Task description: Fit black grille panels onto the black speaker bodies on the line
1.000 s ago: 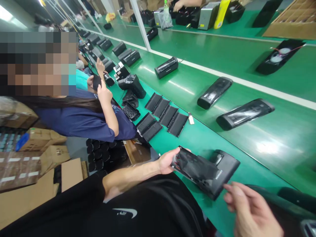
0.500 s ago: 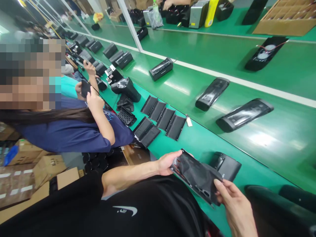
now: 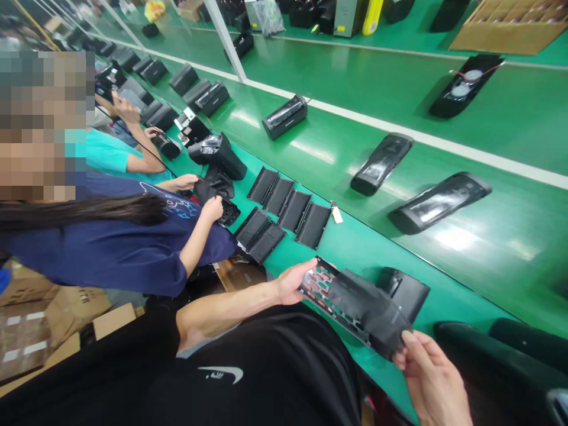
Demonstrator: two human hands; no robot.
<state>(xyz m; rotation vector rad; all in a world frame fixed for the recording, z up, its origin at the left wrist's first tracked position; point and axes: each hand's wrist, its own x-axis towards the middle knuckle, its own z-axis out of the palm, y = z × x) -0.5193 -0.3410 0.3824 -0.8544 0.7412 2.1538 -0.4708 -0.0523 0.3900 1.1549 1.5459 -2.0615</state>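
My left hand (image 3: 293, 285) is closed on the left end of a black speaker grille (image 3: 316, 285), a long panel with slotted holes. Over the grille's middle and right part lies a thin black cloth sheet (image 3: 368, 305), leaving the holes near my left hand bare. At its right end the cloth is pinched between the thumb and fingers of my right hand (image 3: 429, 362). Just behind, on the green bench, sits a black speaker body (image 3: 415, 293), partly covered by the cloth.
Several dark panels (image 3: 295, 211) lie in rows left of centre on the green bench. Speakers stand on the green conveyor (image 3: 328, 183) beyond it. A co-worker in a navy shirt (image 3: 155, 248) handles a black piece at left. Large dark cylindrical shapes (image 3: 483, 361) are at lower right.
My right hand has drawn the cloth rightward along the grille, baring the slotted holes at the left end. The co-worker's hands have come down to the bench.
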